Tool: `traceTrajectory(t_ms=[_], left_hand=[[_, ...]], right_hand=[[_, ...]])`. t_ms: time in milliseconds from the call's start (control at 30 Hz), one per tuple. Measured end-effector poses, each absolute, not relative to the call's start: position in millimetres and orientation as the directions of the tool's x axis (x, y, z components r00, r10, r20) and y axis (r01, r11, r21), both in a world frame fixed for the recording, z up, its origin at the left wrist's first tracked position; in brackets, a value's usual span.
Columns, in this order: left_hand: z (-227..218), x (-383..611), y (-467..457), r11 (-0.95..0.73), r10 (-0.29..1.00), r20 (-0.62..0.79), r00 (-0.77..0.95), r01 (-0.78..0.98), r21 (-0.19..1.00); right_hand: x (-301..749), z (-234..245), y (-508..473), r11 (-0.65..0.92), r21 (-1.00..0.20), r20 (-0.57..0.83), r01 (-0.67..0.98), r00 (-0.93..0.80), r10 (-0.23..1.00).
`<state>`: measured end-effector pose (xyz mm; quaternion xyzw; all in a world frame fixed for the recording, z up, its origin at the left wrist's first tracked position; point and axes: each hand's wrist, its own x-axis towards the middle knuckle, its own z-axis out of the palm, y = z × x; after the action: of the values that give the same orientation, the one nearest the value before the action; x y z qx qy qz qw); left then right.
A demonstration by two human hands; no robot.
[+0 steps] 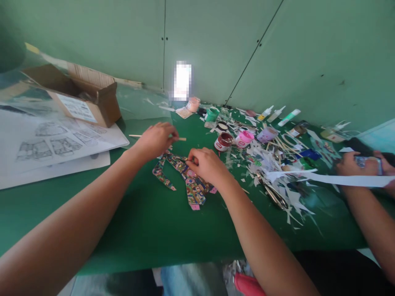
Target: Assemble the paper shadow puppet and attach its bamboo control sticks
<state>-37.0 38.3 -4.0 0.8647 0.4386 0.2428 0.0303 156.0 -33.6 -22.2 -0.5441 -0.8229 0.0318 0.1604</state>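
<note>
A jointed paper figure with a busy multicoloured pattern and pink ends (pixel 196 191) lies flat on the green tabletop. One narrow curved arm of it (pixel 162 174) reaches out to the left. My right hand (pixel 205 163) rests on the figure's upper part, thumb and finger pinched at its edge. Just beyond the figure's top end is my left hand (pixel 157 139), its fingers bent and closed around a thin wooden stick (pixel 182 139). The stick shows on both sides of that hand; its middle is hidden. Whatever lies under my right palm is covered.
Open paint jars (pixel 224 142), paper scraps (pixel 293 197) and silver scissors (pixel 271 191) crowd the right. Printed sheets (pixel 55 152) and an open cardboard box (pixel 105 105) lie left. Another person's hands (pixel 352 166) hold a phone at far right. Behind stands a green wall (pixel 210 41).
</note>
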Motion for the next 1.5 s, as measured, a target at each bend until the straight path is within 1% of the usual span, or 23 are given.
traceTrajectory(t_ms=[67,100,167,233,300,367,467,567,667,733,800,867,967,1067,1133,1200,1267,1300,1333,1400,1500], left_hand=[[5,-36,34,-0.598,0.753,0.545,0.369,0.731,0.33],[10,-36,32,-0.598,0.731,0.605,0.317,0.725,0.343],[17,-36,27,-0.595,0.699,0.669,0.253,0.724,0.348],[20,-36,24,-0.545,0.73,0.65,0.213,0.755,0.365],[18,-35,24,-0.478,0.79,0.582,0.191,0.787,0.391],[13,-33,27,-0.457,0.82,0.538,0.195,0.788,0.412],[7,-31,30,-0.499,0.807,0.537,0.244,0.768,0.401],[4,-31,31,-0.554,0.788,0.519,0.331,0.749,0.364],[3,-27,28,-0.614,0.757,0.509,0.409,0.712,0.341],[3,-23,25,-0.655,0.733,0.496,0.465,0.679,0.332],[2,-16,22,-0.694,0.707,0.485,0.515,0.635,0.339],[2,-11,19,-0.723,0.685,0.489,0.541,0.588,0.362],[2,-8,14,-0.743,0.668,0.484,0.565,0.538,0.398],[5,-10,5,-0.726,0.688,0.464,0.558,0.526,0.443],[7,-11,-9,-0.719,0.695,0.48,0.536,0.513,0.469],[10,-11,-32,-0.739,0.673,0.522,0.524,0.484,0.468],[9,-9,-63,-0.741,0.669,0.57,0.476,0.481,0.468],[7,-8,-80,-0.734,0.676,0.582,0.452,0.484,0.477],[4,-7,-97,-0.713,0.698,0.564,0.441,0.5,0.492],[-8,-7,-128,-0.662,0.748,0.487,0.451,0.561,0.497],[-28,-8,-160,-0.59,0.801,0.409,0.437,0.688,0.422]], right_hand=[[159,-21,-33,0.387,-0.196,0.244,0.901,-0.338,0.909],[160,-20,-32,0.37,-0.178,0.253,0.912,-0.321,0.913],[164,-19,-31,0.306,-0.153,0.267,0.94,-0.259,0.928],[167,-19,-30,0.203,-0.143,0.276,0.969,-0.158,0.948],[168,-19,-30,0.091,-0.144,0.269,0.985,-0.05,0.962],[169,-19,-29,0.033,-0.169,0.256,0.985,0.012,0.967],[170,-20,-28,0.059,-0.297,0.274,0.953,0.026,0.962],[174,-16,-29,0.139,-0.427,0.376,0.893,0.036,0.926],[184,-9,-29,0.199,-0.474,0.509,0.858,0.082,0.857],[191,-7,-27,0.221,-0.495,0.565,0.84,0.119,0.817],[197,-6,-23,0.251,-0.524,0.58,0.814,0.125,0.805],[201,-4,-21,0.283,-0.538,0.566,0.794,0.09,0.82],[202,-1,-32,0.277,-0.512,0.524,0.813,0.04,0.851],[203,-4,-65,0.206,-0.442,0.487,0.873,0.041,0.873],[204,-16,-96,0.174,-0.348,0.466,0.921,0.009,0.885],[208,-31,-124,0.116,-0.215,0.462,0.97,-0.004,0.887],[212,-45,-144,0.075,-0.147,0.455,0.986,0.0,0.891],[214,-49,-152,0.072,-0.137,0.454,0.988,-0.002,0.891],[216,-52,-157,0.072,-0.146,0.459,0.987,0.003,0.889],[218,-51,-165,0.066,-0.192,0.484,0.979,0.036,0.874],[213,-43,-178,0.028,-0.259,0.509,0.966,0.112,0.853]])
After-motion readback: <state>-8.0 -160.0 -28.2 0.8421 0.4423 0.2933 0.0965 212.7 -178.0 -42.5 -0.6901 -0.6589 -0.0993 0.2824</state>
